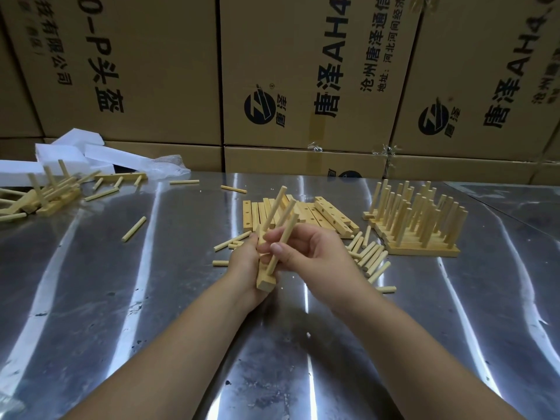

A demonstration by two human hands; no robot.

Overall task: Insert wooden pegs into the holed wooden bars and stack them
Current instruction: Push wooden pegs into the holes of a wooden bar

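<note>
- Three pegs are on one holed bar (266, 283). Two seated pegs (277, 204) lean up and away. A third peg (286, 234) has its lower end at a hole near the bar's near end.
- The left hand (242, 262) is curled round the bar and holds it off the steel table (151, 298), mid-scene.
- The right hand (315, 256) pinches the third peg mid-shaft between thumb and fingers.
- Step in hand, by my reading: pegging this bar. Stacking it is not yet due.
- The fingers hide the hole, so I cannot tell how deep the peg sits.
- The next move calls for keeping the peg in line with the hole and pushing along its axis while the left hand braces the bar.
- Likely destination is the finished stack (421, 225) at far right, where bars lie side by side with their pegs upright.
- Supplies: loose pegs (371, 256) lie just right of the hands, and empty bars (318, 213) lie beyond them.
- Materials: the wood is pale and looks unfinished.
  - Pegs are plain round dowels with flat-cut ends.
  - Bars are square in section, with a row of drilled holes.
- The table is sheet metal, glossy and streaked with reflections. Round pegs would probably roll on it.
- At far left are a jumbled heap of pegged bars (48, 192) and white foam blocks (60, 153).
- Printed cardboard cartons (136, 71) run along the far side.
</note>
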